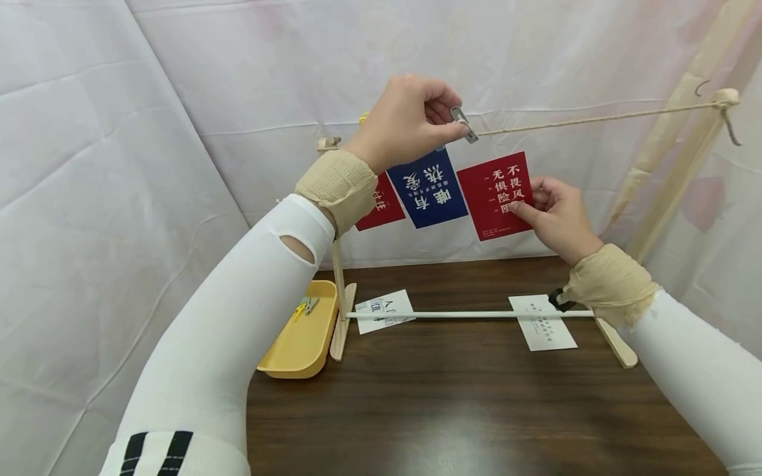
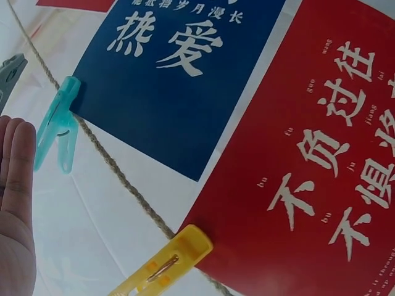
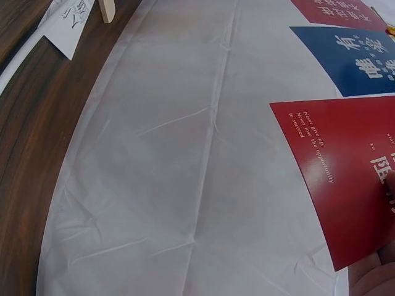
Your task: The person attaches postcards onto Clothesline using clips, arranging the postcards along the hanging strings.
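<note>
My left hand [image 1: 413, 119] pinches a grey clothespin [image 1: 464, 124] between thumb and fingers, beside the rope [image 1: 595, 120]. My right hand [image 1: 559, 218] holds a red card with white lettering [image 1: 491, 198] by its right side, a little below the rope. To its left, a blue card [image 1: 425, 192] hangs from the rope, with a teal clothespin [image 2: 62, 126] at its corner in the left wrist view. Beyond that hangs another red card [image 2: 296, 203], held by a yellow clothespin [image 2: 166, 262]. The fingers of the left hand partly show at the left wrist view's edge.
A yellow tray [image 1: 297, 357] with a few clothespins [image 1: 306, 307] stands at the left on the dark wooden table [image 1: 452, 396]. Two white cards lie by the white bar [image 1: 452, 315], one left [image 1: 387, 311], one right [image 1: 544, 330]. Wooden posts [image 1: 673, 192] carry the rope.
</note>
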`<state>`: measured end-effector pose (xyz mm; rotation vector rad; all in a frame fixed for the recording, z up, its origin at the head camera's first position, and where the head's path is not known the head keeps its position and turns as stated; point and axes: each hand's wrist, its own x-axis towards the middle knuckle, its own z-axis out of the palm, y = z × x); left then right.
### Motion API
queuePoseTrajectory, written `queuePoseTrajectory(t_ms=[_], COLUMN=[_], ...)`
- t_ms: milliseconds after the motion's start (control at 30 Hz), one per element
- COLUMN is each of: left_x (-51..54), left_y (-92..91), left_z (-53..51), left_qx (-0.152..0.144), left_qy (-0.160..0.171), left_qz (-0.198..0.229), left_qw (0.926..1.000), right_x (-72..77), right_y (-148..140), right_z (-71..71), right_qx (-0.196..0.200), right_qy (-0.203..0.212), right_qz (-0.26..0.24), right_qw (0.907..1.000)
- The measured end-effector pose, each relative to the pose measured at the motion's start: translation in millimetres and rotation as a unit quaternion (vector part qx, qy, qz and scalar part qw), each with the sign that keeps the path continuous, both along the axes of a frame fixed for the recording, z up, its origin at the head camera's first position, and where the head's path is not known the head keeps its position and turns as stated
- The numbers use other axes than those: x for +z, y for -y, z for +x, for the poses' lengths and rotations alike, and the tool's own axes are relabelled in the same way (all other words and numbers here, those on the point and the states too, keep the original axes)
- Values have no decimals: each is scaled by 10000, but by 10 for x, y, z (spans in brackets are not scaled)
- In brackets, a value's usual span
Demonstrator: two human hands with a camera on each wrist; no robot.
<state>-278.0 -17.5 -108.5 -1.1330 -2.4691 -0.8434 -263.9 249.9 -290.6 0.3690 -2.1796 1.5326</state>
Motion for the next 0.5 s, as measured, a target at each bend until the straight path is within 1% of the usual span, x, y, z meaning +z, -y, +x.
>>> queuePoseTrajectory(t_ms=[133,400,500], left_x=[27,85,94], left_y=[-35,-134,-162], left_z=[3,27,20], left_qx=[61,239,253], left_qy=[-10,-207,-175], left_qz=[-46,-233,-280], left_qw=[10000,9992,9991], right_x=[29,100,120], right_y=[-6,4,12], right_z=[-13,-33,-42], right_qx=[44,130,95], right_qy=[-39,-39,-33], right_qz=[-79,-192,-200], right_qw=[10000,9997,9997])
